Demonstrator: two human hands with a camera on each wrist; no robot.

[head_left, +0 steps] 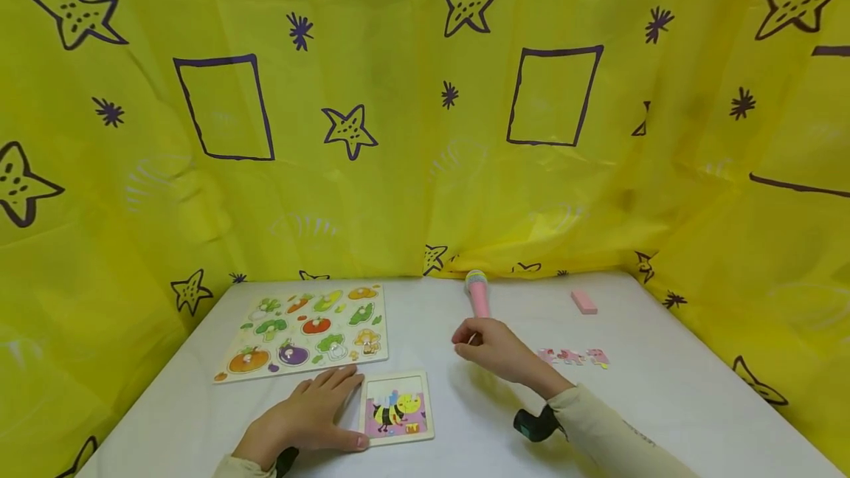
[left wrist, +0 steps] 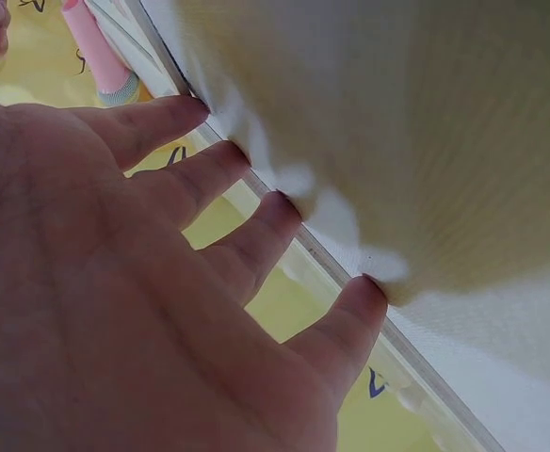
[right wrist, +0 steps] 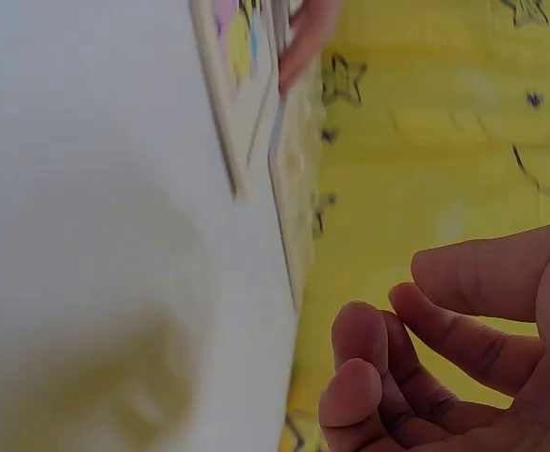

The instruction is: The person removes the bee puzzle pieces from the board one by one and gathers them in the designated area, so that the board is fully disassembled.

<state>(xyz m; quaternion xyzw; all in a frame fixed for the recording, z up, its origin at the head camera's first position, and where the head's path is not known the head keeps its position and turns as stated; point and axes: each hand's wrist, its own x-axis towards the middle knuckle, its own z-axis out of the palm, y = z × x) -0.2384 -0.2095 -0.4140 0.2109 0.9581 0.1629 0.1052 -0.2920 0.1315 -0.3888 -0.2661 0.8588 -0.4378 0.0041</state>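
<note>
A small framed jigsaw puzzle [head_left: 397, 408] with a bee picture lies on the white table, a bare strip along the top inside its frame. My left hand [head_left: 317, 413] rests at its left side with spread fingers, the thumb by the lower left corner. In the left wrist view, those fingertips [left wrist: 280, 212] touch down along the tabletop. Up and right of the puzzle, my right hand [head_left: 494, 351] hovers over the table. The right wrist view shows its fingers [right wrist: 355, 334] loosely curled, with nothing between them and the thumb.
A wooden vegetable peg board [head_left: 302, 371] lies behind the left hand. Beyond the right hand lies a pink toy microphone [head_left: 478, 293]. Several pink jigsaw pieces [head_left: 574, 357] and a pink block [head_left: 584, 302] are on the right. A yellow patterned curtain [head_left: 398, 190] encloses the table.
</note>
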